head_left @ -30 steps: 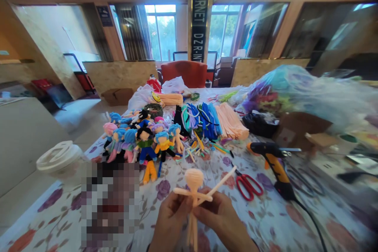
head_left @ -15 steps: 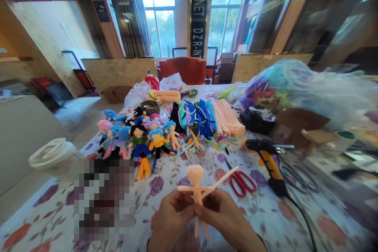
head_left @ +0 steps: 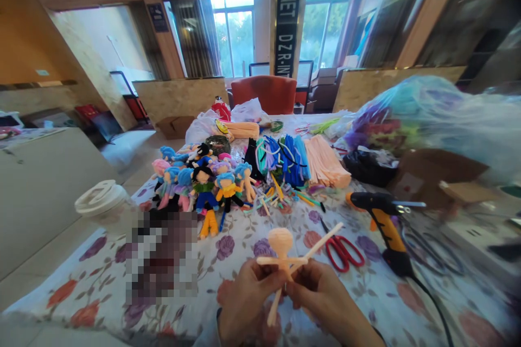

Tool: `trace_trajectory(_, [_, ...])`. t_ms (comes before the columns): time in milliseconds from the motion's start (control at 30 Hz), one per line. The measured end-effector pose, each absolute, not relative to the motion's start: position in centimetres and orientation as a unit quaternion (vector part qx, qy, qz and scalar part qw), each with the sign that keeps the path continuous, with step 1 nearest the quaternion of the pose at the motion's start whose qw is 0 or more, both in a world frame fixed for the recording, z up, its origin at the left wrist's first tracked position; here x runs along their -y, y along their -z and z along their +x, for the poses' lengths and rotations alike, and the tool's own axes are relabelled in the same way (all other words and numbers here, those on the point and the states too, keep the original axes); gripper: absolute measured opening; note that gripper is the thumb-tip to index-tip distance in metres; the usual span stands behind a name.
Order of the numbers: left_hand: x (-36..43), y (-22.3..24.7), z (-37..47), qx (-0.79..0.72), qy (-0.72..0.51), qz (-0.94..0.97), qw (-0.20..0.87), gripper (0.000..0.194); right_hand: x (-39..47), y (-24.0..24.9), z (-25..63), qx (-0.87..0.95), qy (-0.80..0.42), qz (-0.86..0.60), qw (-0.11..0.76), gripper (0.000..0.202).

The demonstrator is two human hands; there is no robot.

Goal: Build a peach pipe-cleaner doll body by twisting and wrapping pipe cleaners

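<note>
Landmark: pale figure (head_left: 280,244). Left hand (head_left: 246,301): at its left side, fingers closed on its body. Right hand (head_left: 317,295): at its right side, fingers pinching it. Red-handled scissors (head_left: 345,253): right of the figure, on the desk (head_left: 183,314).

I see pale daylight entering through the far windows (head_left: 234,35), washing out their panes while the surrounding walls stay dimmer. My wide view bends and softens toward the edges, the right side smears, and coarse pixel blocks cover one patch.
</note>
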State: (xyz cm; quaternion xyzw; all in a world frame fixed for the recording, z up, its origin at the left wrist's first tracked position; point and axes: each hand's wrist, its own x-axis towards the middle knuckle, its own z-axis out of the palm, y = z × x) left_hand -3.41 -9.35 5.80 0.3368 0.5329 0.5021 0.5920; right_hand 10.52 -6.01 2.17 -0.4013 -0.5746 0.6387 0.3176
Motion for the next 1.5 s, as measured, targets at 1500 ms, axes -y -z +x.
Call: trace_trajectory(1500, [9.8, -3.7, -3.1, -0.409, -0.522, 0.373, 0.648, 0.021, 6.2, -0.8, 11.7, 0.408, -0.773, -0.304, 0.379, 0.029])
